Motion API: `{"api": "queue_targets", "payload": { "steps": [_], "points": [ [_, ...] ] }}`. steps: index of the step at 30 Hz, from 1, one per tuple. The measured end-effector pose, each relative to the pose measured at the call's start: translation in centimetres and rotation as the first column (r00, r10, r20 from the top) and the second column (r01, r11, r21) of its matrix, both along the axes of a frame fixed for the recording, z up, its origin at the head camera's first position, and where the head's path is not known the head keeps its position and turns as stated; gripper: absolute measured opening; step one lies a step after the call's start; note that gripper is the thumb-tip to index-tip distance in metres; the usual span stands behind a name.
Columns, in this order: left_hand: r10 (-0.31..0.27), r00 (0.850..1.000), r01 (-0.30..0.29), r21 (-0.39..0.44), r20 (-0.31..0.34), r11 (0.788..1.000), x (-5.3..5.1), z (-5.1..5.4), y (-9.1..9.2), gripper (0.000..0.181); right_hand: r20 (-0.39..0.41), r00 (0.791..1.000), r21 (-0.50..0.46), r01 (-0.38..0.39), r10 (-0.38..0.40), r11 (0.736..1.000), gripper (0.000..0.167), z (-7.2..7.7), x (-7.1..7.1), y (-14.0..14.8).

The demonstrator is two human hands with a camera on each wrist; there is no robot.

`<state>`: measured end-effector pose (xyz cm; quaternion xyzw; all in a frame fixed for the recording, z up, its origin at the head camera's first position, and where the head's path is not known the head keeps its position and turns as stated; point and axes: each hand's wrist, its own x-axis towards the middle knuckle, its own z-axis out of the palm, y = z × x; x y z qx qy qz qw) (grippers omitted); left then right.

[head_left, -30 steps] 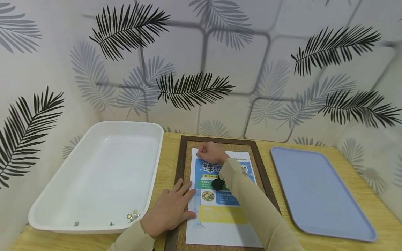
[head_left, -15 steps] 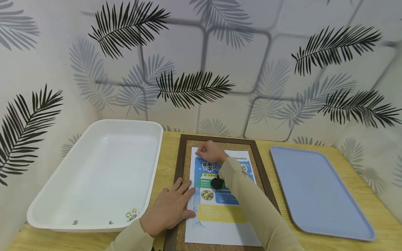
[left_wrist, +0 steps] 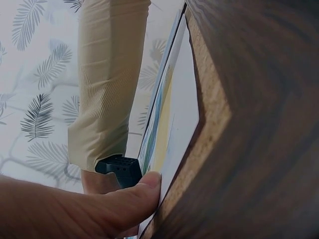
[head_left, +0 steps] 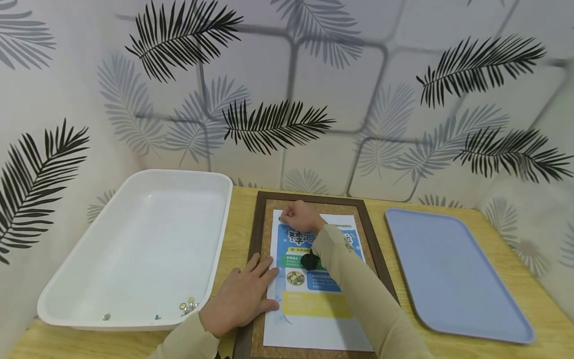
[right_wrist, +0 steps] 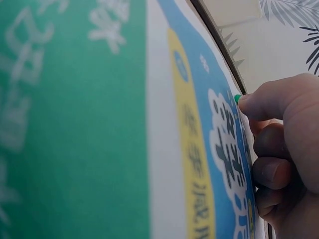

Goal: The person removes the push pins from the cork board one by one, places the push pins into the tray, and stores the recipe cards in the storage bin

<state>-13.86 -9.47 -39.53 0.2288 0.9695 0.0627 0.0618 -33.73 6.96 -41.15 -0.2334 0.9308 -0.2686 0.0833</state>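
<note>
A printed poster (head_left: 314, 331) lies on a framed cork board (head_left: 257, 344). At the poster's top left corner, my right hand (head_left: 304, 217) pinches a small green push pin (right_wrist: 237, 98) against the paper. Its other fingers are curled in the right wrist view, and the pin's point is hidden. My left hand (head_left: 244, 299) rests with spread fingers across the board's left frame and the poster's left edge. In the left wrist view, its thumb (left_wrist: 134, 201) lies on the paper near the edge.
A white tray (head_left: 134, 239) stands to the left, with several small pins (head_left: 188, 306) near its front right corner. A flat blue tray (head_left: 457, 274) lies to the right. Behind the wooden table (head_left: 242, 209) is a leaf-patterned backdrop (head_left: 323, 164).
</note>
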Motion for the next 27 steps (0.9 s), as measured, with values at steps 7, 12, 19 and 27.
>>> {"api": "queue_targets", "payload": {
  "steps": [7,12,19,27],
  "points": [
    [-0.003,1.0,0.003,-0.01,0.003,1.0,0.02,-0.14,0.05,0.067,0.001,1.0,0.01,0.006,-0.006,1.0,0.015,-0.18,-0.05,0.03],
    [-0.003,1.0,0.003,-0.004,0.004,1.0,0.04,-0.06,0.04,0.067,-0.003,1.0,0.007,-0.008,0.008,1.0,0.016,0.11,0.01,0.06],
    [-0.006,1.0,0.006,0.006,-0.011,1.0,0.01,-0.09,0.07,0.068,-0.004,1.0,0.018,0.013,-0.013,1.0,0.016,0.51,0.25,0.06],
    [0.005,1.0,-0.005,0.009,0.001,1.0,0.1,-0.1,0.07,0.068,0.002,1.0,0.024,0.015,-0.015,1.0,0.016,0.1,0.13,-0.03]
  ]
}}
